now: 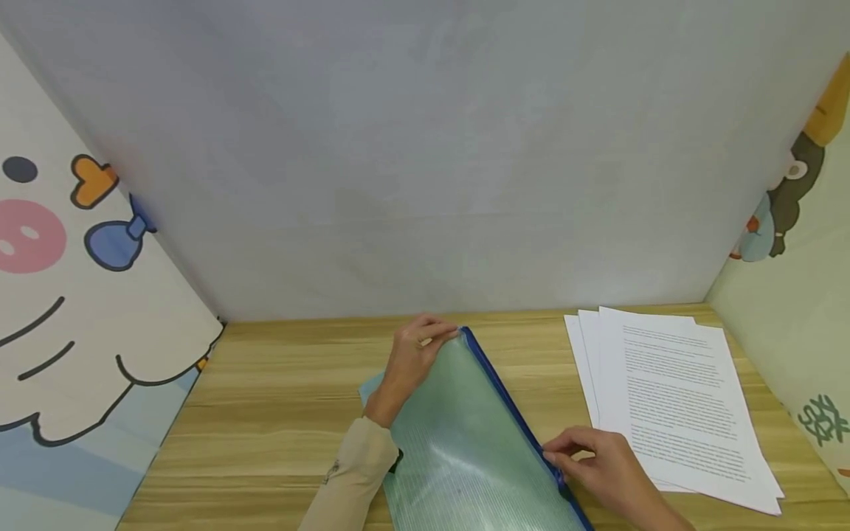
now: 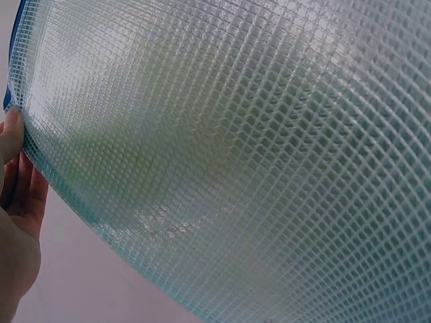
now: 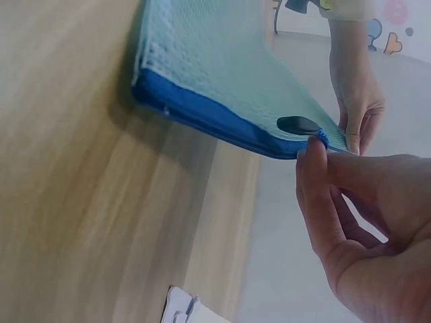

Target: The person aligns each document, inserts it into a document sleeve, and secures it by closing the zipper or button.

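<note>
"Mesh pouch [image 1: 478, 435] nearest: where was it?"
"Over the tabletop [image 1: 279, 413], left of the papers [image 1: 677, 413]; the left hand [image 1: 412, 358] pinched its far corner, the right hand [image 1: 600, 464] its blue zipper edge [image 1: 501, 388]."
"Handling?"
"Likely light, floppy, slick; that edge seemed the firmest hold."

The pouch [image 1: 465, 442] is grid-patterned, pale green, its zip [image 1: 504, 394] edge deep blue. Right of the pouch, white sheets [image 1: 684, 398] bear dark lines; beneath it, the table [image 1: 279, 413] is streaked yellow-brown.
</note>
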Tool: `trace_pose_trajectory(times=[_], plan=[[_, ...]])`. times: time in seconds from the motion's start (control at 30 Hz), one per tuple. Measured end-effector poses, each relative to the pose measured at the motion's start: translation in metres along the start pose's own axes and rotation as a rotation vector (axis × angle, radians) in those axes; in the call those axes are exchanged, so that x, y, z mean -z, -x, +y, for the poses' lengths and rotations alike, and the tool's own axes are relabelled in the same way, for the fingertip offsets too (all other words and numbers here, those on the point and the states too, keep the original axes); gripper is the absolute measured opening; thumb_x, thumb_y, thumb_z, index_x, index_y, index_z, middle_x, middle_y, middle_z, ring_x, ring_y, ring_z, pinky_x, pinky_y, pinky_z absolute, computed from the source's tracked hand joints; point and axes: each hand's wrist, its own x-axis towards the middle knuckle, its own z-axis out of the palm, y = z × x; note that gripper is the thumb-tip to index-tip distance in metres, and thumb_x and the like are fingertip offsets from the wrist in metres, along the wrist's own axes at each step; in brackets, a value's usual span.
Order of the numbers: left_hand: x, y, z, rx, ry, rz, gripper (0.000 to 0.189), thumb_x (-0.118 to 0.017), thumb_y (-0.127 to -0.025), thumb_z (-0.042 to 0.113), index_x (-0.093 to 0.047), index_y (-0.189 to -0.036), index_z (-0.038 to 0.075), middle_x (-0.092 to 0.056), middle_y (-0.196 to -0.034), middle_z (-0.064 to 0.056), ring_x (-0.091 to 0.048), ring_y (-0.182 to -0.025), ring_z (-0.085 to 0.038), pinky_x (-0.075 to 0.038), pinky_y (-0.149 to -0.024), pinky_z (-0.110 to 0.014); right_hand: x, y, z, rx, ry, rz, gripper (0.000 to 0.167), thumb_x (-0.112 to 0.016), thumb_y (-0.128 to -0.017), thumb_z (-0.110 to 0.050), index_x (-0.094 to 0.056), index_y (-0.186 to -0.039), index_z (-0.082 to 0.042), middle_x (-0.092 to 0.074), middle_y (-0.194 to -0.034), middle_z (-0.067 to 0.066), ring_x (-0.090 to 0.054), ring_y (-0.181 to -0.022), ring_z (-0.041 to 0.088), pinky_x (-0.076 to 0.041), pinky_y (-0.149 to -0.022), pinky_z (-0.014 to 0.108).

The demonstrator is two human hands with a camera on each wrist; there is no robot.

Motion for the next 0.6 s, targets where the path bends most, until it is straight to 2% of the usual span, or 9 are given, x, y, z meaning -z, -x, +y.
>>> trace_pose_trajectory(times=[0.1,0.3,0.5,0.6], plan=[[0.000,0.000,0.000,0.003,-0.002,0.004,0.011,-0.077,-0.087,-0.004,-0.080,-0.097,-0.002,-0.071,-0.091,-0.013,-0.068,-0.079,-0.026,-0.058,-0.067,-0.034,0.001,0.003,0.000,-0.003,0.000,-0.017,0.009,-0.077,-0.089,-0.001,-0.078,-0.093,-0.009,-0.075,-0.089,0.000,-0.066,-0.072,0.005,-0.059,-0.060,0.026],[0.002,-0.001,0.001,0.018,-0.008,0.018,0.011,-0.077,-0.087,-0.002,-0.080,-0.098,-0.003,-0.072,-0.091,-0.013,-0.069,-0.079,-0.026,-0.058,-0.068,-0.033,0.005,0.012,0.006,0.060,-0.017,-0.039,0.013,-0.075,-0.089,0.004,-0.077,-0.093,-0.008,-0.075,-0.089,-0.002,-0.067,-0.081,0.003,-0.060,-0.061,0.026],[0.004,0.000,0.000,0.036,0.000,0.019,0.011,-0.078,-0.087,-0.003,-0.080,-0.098,-0.003,-0.072,-0.092,-0.013,-0.070,-0.079,-0.026,-0.059,-0.069,-0.034,0.011,0.020,0.008,0.003,-0.035,-0.087,0.009,-0.075,-0.091,-0.001,-0.078,-0.095,-0.009,-0.074,-0.088,-0.004,-0.068,-0.080,0.004,-0.060,-0.061,0.027],[0.005,-0.001,-0.001,0.037,0.000,0.019,0.011,-0.078,-0.087,-0.002,-0.080,-0.098,-0.003,-0.072,-0.092,-0.013,-0.070,-0.080,-0.026,-0.059,-0.069,-0.034,0.013,0.024,0.011,0.020,-0.019,-0.091,0.008,-0.075,-0.090,-0.002,-0.078,-0.094,-0.008,-0.074,-0.087,-0.004,-0.068,-0.079,0.003,-0.060,-0.062,0.026]])
